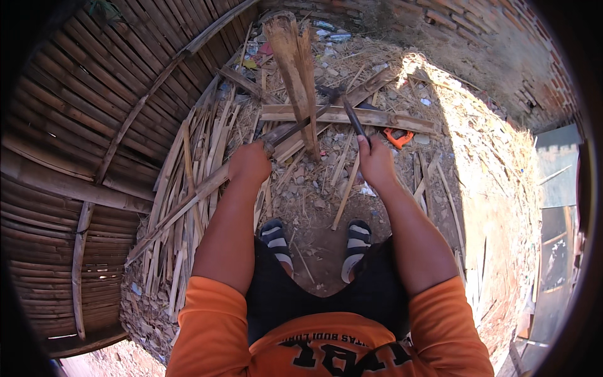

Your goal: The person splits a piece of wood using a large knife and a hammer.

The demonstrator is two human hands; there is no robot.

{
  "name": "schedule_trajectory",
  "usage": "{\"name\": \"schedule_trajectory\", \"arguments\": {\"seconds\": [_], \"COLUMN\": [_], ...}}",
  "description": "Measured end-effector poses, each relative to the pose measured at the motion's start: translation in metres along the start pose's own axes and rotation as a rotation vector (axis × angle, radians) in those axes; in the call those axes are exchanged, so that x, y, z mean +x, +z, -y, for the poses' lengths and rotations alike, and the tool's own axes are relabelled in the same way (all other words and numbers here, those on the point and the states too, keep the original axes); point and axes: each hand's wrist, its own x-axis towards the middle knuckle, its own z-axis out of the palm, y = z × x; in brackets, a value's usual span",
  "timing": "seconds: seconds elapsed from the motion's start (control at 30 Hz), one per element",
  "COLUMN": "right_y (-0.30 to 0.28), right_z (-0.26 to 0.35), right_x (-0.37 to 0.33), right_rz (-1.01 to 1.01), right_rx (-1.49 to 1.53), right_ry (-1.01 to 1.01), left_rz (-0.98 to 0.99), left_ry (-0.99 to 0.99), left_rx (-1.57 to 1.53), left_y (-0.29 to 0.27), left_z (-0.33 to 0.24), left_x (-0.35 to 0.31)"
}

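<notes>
My left hand [250, 163] is closed round the handle of a machete [292, 132], its dark blade slanting up to the right. The blade meets a split, upright wooden post [290, 63]; I cannot tell how deep it sits in the wood. In my right hand [375, 160] is the dark handle of a hammer [353, 118]. The hammer's head is close to the far end of the blade; whether they touch is unclear. A split length of bamboo [402, 120] lies crosswise behind the post.
An orange-handled saw [398, 137] lies just beyond my right hand. Bamboo strips [182, 182] are heaped at left beside a slatted bamboo wall [119, 113]. A brick wall [490, 38] stands at the far right. Straw and rubble litter the ground around my sandalled feet [276, 242].
</notes>
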Motion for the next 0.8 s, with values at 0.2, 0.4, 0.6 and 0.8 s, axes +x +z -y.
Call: {"name": "schedule_trajectory", "arguments": {"seconds": [0.2, 0.4, 0.6, 0.8], "right_y": [-0.021, -0.002, -0.008, 0.015], "right_z": [0.034, 0.003, 0.019, -0.023], "right_x": [0.002, -0.008, -0.008, -0.005], "right_rz": [-0.094, 0.019, -0.146, 0.098], "right_rx": [0.239, 0.004, 0.218, -0.054], "right_ry": [0.031, 0.023, 0.026, 0.066], "left_rz": [0.008, -0.016, -0.013, -0.005], "left_ry": [-0.011, 0.016, -0.003, 0.005], "left_rx": [-0.03, -0.029, -0.049, -0.054], "left_y": [-0.003, 0.003, 0.01, 0.004], "left_z": [-0.005, -0.003, 0.004, 0.002], "left_x": [-0.005, -0.001, 0.002, 0.0]}}
